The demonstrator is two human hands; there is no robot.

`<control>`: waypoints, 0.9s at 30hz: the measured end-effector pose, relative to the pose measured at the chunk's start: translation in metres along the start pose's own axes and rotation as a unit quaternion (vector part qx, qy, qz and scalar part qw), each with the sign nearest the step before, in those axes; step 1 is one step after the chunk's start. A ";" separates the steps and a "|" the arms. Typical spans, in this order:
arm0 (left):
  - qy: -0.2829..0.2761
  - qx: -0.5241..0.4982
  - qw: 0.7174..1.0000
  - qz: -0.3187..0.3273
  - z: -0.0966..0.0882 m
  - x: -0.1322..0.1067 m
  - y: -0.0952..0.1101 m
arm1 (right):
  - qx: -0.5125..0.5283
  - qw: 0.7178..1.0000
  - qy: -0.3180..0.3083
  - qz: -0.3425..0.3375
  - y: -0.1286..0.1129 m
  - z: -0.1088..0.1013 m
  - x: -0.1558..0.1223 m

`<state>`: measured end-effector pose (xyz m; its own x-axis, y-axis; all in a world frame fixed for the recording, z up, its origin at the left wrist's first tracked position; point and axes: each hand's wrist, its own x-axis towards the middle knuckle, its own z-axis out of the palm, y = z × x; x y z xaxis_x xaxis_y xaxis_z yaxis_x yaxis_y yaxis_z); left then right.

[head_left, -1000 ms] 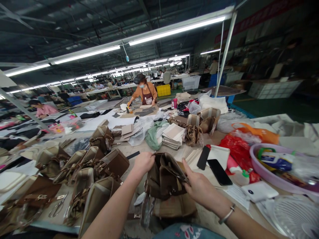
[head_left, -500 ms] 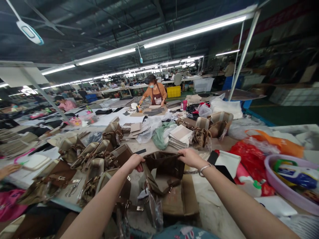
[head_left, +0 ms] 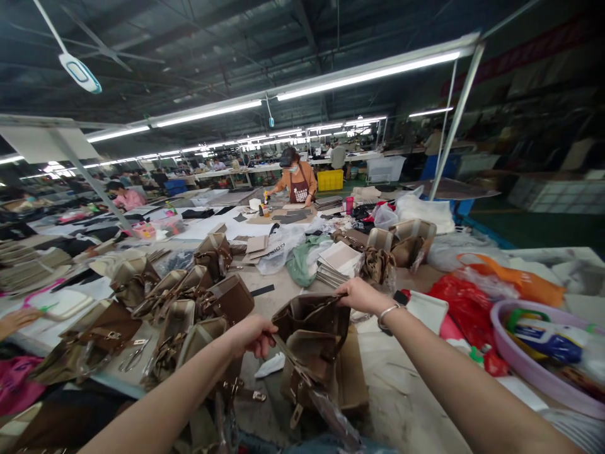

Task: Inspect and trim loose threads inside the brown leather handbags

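A brown handbag (head_left: pixel 312 353) stands in front of me, its mouth gaping upward, with straps and a metal clasp hanging down its near side. At its left rim, my left hand (head_left: pixel 255 334) pinches the edge. My right hand (head_left: pixel 357 296), with a bracelet at the wrist, grips the far right corner of the same rim. Behind and under the bag lies a piece of brown cardboard (head_left: pixel 352 378). A small white scrap (head_left: pixel 270 366) rests just below my left hand. The bag's inside is only partly visible.
Several similar brown bags (head_left: pixel 231 296) crowd the left of the table, with scissors (head_left: pixel 132 356) among them. Stacked panels (head_left: pixel 338 261) lie ahead. On the right are a red plastic bag (head_left: pixel 463 302) and a purple basin (head_left: pixel 501 353). Across the table works a person (head_left: pixel 297 180); another person's hand (head_left: pixel 19 321) shows far left.
The bag's rim has tilted, its left side now lower and nearer me, and the front wall has come up into view. My left hand has dropped slightly; my right still holds its corner.
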<state>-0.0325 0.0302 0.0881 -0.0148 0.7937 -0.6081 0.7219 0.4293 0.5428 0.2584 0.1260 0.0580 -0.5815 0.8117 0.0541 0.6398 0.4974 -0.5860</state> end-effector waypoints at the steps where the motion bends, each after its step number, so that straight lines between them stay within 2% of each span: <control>1: 0.032 0.058 0.998 -0.001 0.002 -0.004 -0.002 | 0.011 1.000 0.003 0.004 0.001 0.006 -0.002; 3: 0.137 0.177 0.974 0.033 0.003 -0.012 -0.003 | 0.048 0.999 0.020 0.010 0.004 0.018 -0.004; 5: 0.224 0.254 0.931 0.136 0.002 -0.016 0.002 | 0.092 0.995 0.037 0.010 0.005 0.028 -0.004; 8: 0.267 0.321 0.860 0.294 0.008 -0.014 0.013 | 0.138 0.990 0.037 0.006 0.004 0.035 -0.003; 10: 0.265 0.333 0.844 0.327 0.017 -0.007 0.021 | 0.155 0.987 0.042 0.006 0.003 0.035 -0.003; 14: 0.248 0.343 0.839 0.343 0.030 0.012 0.031 | 0.173 0.983 0.069 0.000 0.002 0.036 -0.006; 18: 0.229 0.322 0.829 0.396 0.026 0.028 0.032 | 0.181 0.980 0.085 -0.018 0.002 0.040 -0.009; 22: 0.208 0.263 0.851 0.405 0.021 0.040 0.031 | 0.158 0.981 0.105 -0.034 0.001 0.044 -0.008; 24: 0.215 0.239 0.860 0.398 0.021 0.046 0.032 | 0.137 0.983 0.118 -0.037 0.000 0.045 -0.006; 27: 0.238 0.228 0.858 0.394 0.024 0.051 0.032 | 0.118 0.983 0.133 -0.035 0.001 0.047 -0.004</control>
<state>0.0062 0.0746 0.0606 0.3998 0.8924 0.2092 0.8312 -0.4492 0.3275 0.2373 0.1087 0.0192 -0.4483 0.8446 0.2926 0.4499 0.4961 -0.7426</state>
